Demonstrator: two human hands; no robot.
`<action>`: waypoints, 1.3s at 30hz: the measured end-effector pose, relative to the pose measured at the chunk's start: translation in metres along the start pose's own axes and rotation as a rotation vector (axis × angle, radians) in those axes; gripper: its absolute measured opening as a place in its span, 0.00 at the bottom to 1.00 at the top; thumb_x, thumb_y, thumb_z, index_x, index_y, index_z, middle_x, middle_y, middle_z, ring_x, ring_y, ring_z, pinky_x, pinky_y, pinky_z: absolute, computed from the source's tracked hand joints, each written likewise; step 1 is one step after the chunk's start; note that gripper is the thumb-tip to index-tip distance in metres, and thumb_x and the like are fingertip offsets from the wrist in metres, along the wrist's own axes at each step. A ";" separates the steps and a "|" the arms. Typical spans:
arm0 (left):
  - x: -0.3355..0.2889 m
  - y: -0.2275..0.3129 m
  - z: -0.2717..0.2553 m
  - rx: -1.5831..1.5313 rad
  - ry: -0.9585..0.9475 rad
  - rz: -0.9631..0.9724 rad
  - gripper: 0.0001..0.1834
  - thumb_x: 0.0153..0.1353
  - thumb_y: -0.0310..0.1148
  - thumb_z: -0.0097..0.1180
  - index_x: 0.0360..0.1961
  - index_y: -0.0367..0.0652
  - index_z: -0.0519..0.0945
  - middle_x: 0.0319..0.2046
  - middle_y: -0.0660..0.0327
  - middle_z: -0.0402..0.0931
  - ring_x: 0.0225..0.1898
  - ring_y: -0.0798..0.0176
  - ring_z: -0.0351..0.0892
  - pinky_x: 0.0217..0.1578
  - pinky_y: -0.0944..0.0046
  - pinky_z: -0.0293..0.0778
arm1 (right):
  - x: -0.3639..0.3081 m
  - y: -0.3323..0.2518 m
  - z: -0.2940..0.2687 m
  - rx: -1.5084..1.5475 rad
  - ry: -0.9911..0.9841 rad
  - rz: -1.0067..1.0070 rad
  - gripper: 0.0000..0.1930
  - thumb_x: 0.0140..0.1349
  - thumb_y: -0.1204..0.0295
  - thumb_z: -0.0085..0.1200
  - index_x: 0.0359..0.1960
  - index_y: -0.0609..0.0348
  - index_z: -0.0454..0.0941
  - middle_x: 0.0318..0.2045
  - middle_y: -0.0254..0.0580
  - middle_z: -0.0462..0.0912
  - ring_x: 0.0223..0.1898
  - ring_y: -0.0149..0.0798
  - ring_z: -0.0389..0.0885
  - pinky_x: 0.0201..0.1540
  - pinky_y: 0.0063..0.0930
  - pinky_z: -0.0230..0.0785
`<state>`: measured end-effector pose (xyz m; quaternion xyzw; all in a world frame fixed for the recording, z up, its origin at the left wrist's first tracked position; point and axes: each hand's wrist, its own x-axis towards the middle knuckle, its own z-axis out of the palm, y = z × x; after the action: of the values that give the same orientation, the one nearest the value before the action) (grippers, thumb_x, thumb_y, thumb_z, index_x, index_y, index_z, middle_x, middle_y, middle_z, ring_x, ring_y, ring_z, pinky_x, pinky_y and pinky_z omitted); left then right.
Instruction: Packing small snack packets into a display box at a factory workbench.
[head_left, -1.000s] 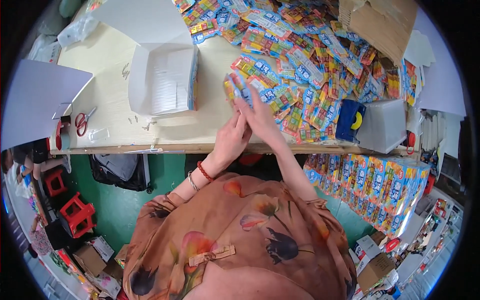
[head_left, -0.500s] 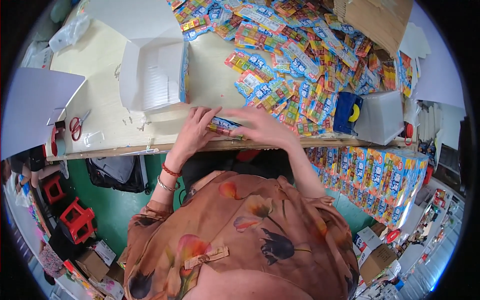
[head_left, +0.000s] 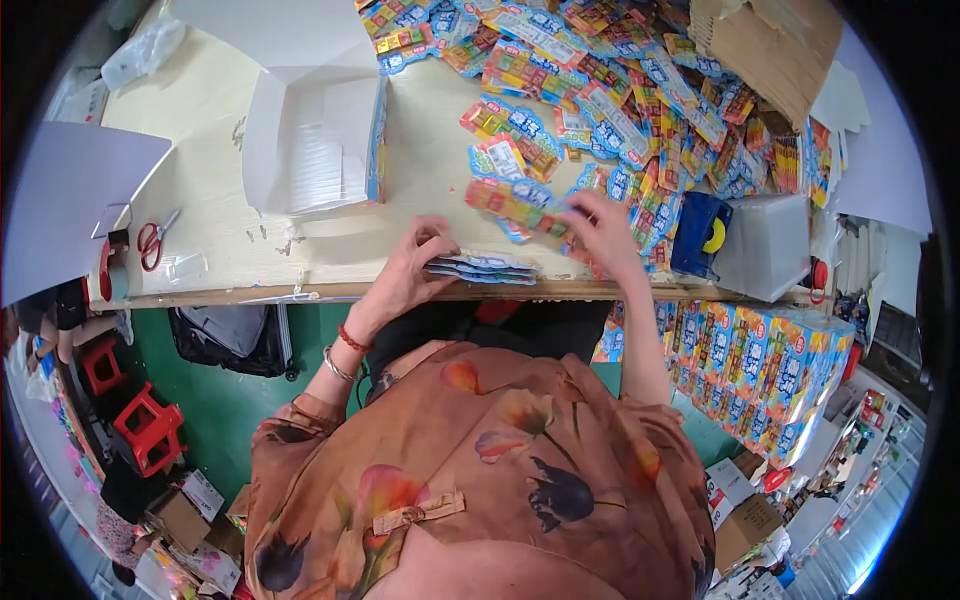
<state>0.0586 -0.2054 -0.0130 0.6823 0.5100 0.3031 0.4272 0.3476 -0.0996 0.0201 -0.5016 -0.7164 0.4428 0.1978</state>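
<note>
My left hand (head_left: 412,268) presses down on a small stack of flat colourful packets (head_left: 484,267) at the front edge of the pale table (head_left: 210,130). My right hand (head_left: 600,228) reaches a little farther out and grips a long colourful packet (head_left: 515,203) lying on the table. A large heap of the same packets (head_left: 640,90) covers the table's far right. An open white carton (head_left: 315,140) with a blue side stands to the left of the heap.
Red scissors (head_left: 152,240) and a tape roll (head_left: 108,272) lie at the table's left edge beside a grey sheet (head_left: 70,200). A blue tape dispenser (head_left: 702,235) and clear box (head_left: 765,245) sit at right. Stacked colourful cartons (head_left: 770,360) stand below right. Red stools (head_left: 140,425) stand on the green floor.
Both hands drew back from the heap to the table's front edge. The left now rests on a stack of packets; the right has reached out again onto a packet.
</note>
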 end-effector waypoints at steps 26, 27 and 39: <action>0.010 -0.005 -0.019 0.054 0.146 0.085 0.53 0.36 0.21 0.69 0.66 0.46 0.56 0.62 0.51 0.57 0.61 0.46 0.61 0.58 0.51 0.66 | 0.047 -0.043 0.033 -0.010 -0.693 -0.086 0.24 0.56 0.68 0.55 0.54 0.64 0.73 0.48 0.56 0.79 0.36 0.41 0.82 0.44 0.30 0.73; 0.014 -0.005 -0.021 0.171 0.104 0.079 0.52 0.36 0.23 0.70 0.66 0.45 0.57 0.60 0.53 0.60 0.60 0.46 0.61 0.60 0.49 0.63 | 0.054 -0.032 0.034 0.090 -0.725 0.013 0.25 0.56 0.65 0.57 0.55 0.63 0.73 0.47 0.56 0.80 0.31 0.38 0.82 0.41 0.29 0.73; 0.059 -0.010 -0.014 0.089 0.000 0.105 0.31 0.39 0.26 0.70 0.47 0.43 0.70 0.56 0.52 0.65 0.56 0.44 0.69 0.58 0.44 0.65 | 0.114 -0.003 0.028 -0.651 0.149 -0.097 0.32 0.39 0.54 0.70 0.40 0.63 0.71 0.37 0.48 0.75 0.45 0.46 0.71 0.46 0.37 0.67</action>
<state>0.0599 -0.1436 -0.0170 0.7266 0.4865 0.3020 0.3798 0.2780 -0.0103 -0.0108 -0.5346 -0.8269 0.1429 0.1001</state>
